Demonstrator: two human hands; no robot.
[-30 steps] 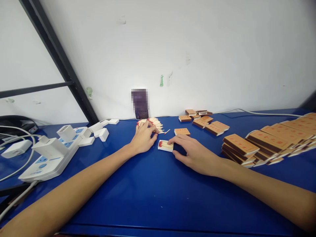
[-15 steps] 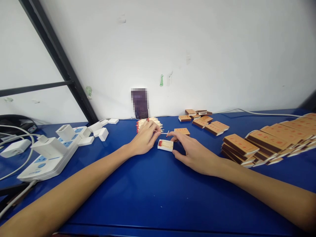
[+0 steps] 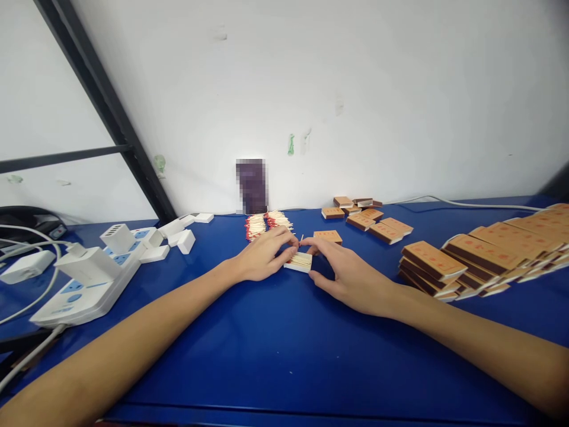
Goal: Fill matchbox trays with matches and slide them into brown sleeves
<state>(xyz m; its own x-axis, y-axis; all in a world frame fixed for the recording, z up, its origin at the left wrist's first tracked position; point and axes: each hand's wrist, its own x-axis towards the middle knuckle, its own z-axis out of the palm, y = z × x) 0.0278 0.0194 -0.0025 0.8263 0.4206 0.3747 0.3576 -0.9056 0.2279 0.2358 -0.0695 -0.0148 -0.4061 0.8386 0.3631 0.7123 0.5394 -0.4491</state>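
A small white matchbox tray (image 3: 299,268) with red-tipped matches lies on the blue table between my hands. My left hand (image 3: 268,254) reaches over the tray's left side, its thumb and fingers pinched; what they hold is too small to make out. My right hand (image 3: 344,270) is at the tray's right end with thumb and index finger apart. A match (image 3: 301,239) stands out near the tip of the right index finger. Behind my left hand lie two heaps of loose matches (image 3: 256,226). One orange matchbox (image 3: 328,236) sits just behind my right hand.
Stacked matchboxes (image 3: 489,249) fill the right side, and several more (image 3: 362,219) lie at the back. On the left are a power strip (image 3: 95,296) with plugs, white blocks (image 3: 182,240) and cables. A dark blurred object (image 3: 253,185) leans on the wall.
My left hand has moved right and nearer, from the match heap to over the tray. The match between the hands has shifted from lying level to more upright. My right hand has barely moved.
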